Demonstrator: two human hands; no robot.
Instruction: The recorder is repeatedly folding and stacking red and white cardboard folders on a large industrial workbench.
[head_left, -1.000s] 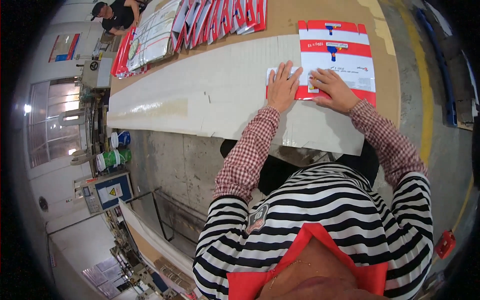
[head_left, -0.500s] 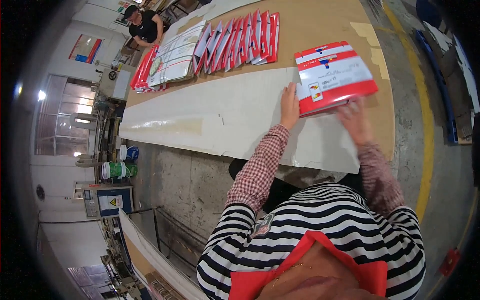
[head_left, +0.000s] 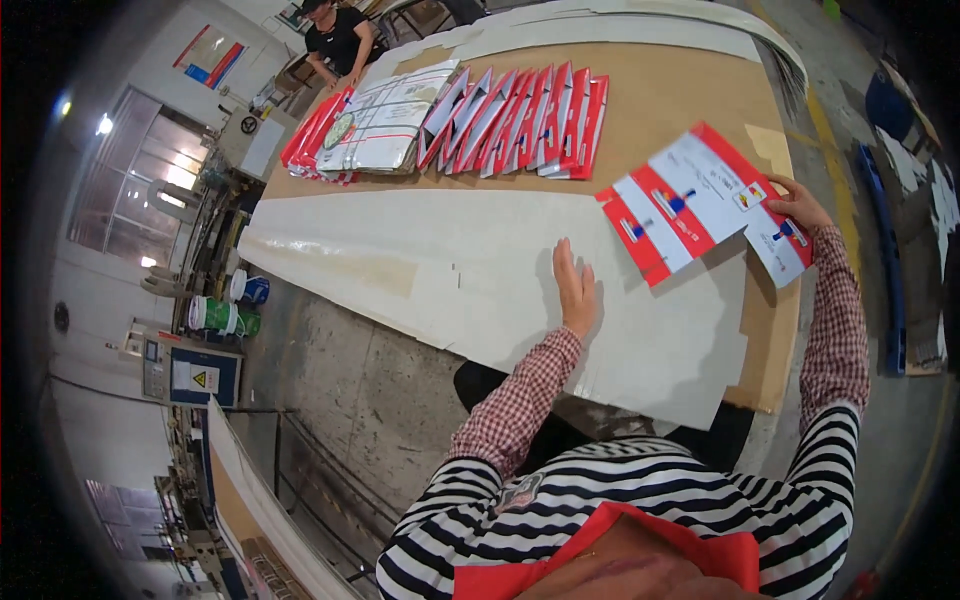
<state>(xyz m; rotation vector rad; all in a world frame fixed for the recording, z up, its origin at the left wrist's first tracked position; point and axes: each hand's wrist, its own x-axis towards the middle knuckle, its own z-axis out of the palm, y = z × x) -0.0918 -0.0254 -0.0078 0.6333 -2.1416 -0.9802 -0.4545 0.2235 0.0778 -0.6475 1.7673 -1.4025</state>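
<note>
Right hand [head_left: 798, 208]: fingers closed on one edge of the printed carton [head_left: 692, 203], so yeah, it's being gripped there. Thumb placement can't really be made out.

Left hand [head_left: 574, 292]: nothing gripped, fingers stretched out over the white sheet [head_left: 500, 235]. Whether the sheet is being touched can't be told.

Carton position: red and white with small blue pictures, spread out left of the right fingers, and up and to the right of the left fingertips. It's tilted, with a smaller panel angled down just below the right fingers.

Just changed: half a second ago the carton was steadied by the left fingers at its side. Now it's been swung round toward the right, and the left hand has been taken off it.

What that means: the carton is carried by the right hand alone, and the left one is freed up. Looks like mid-turn handling, tbh.

Red-and-white carton row [head_left: 530, 122]: leaned side by side, beyond the left fingers, untouched.

Strapped bundle [head_left: 385, 118]: parked left of that row, well away from the fingers.
</note>
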